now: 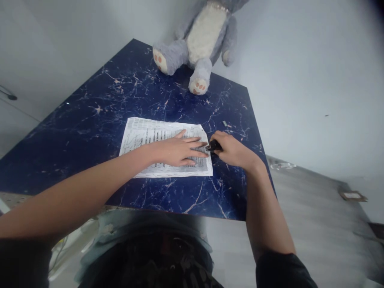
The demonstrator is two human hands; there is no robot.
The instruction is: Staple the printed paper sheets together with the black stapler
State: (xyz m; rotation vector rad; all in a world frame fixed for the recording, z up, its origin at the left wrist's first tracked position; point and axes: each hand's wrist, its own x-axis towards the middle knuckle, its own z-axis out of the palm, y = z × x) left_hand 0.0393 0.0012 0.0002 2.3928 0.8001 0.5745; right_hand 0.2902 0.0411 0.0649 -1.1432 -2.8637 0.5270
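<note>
Printed paper sheets (168, 171) lie flat on the blue marble-patterned table (99, 120), covered in lines of small text. My left hand (177, 151) rests palm down on them with its fingers spread toward the right edge. At that edge my right hand (229, 149) is closed around a small black stapler (215, 145). The stapler's front end meets the paper's right margin, close to my left fingertips. Whether its jaws are pressed together cannot be made out.
A small staple strip (225, 124) lies beyond my right hand. At the back of the table sits a large grey plush toy (199, 48) against the wall. Down on the floor at the right are clear plastic (282, 165) and a brown cardboard piece (353, 195).
</note>
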